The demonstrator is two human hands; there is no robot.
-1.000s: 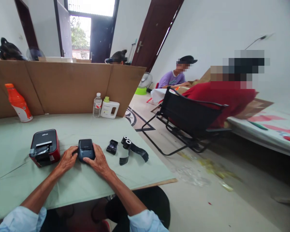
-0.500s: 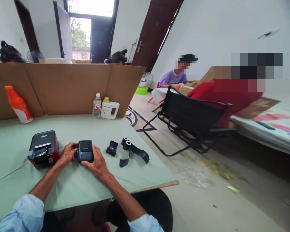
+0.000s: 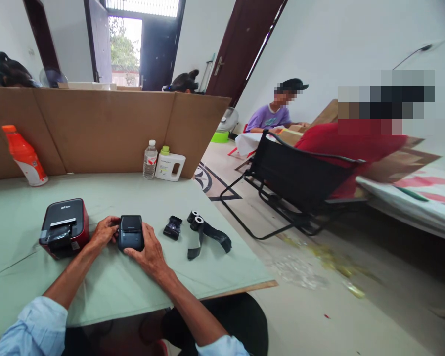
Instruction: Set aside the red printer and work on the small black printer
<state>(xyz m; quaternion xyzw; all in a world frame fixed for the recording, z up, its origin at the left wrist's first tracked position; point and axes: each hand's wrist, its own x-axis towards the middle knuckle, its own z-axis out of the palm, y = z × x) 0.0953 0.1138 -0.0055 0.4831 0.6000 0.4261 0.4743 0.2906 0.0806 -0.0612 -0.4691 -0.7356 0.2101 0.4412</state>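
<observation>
On the green-covered table, a small dark blue-black portable printer (image 3: 131,232) sits between my two hands. My right hand (image 3: 151,251) wraps its right side, with the thumb along the front edge. My left hand (image 3: 106,231) is closed, its bent fingertips pressed together against the printer's left side; what lies under them is hidden. Left of that hand stands a larger black and red label printer (image 3: 64,225). To the right lie a small black packet (image 3: 172,227) and rolls of black ribbon (image 3: 197,222) with loose tails.
A cardboard screen (image 3: 107,133) rises along the table's back. Before it stand an orange bottle (image 3: 25,157), a clear water bottle (image 3: 150,160) and a white jug (image 3: 170,165). Right of the table are a black folding chair (image 3: 300,173) with a person in red, and plastic scraps (image 3: 300,272) on the floor.
The view has shifted slightly. Both hands keep their places at the portable printer, and the objects on the table stay where they were.
</observation>
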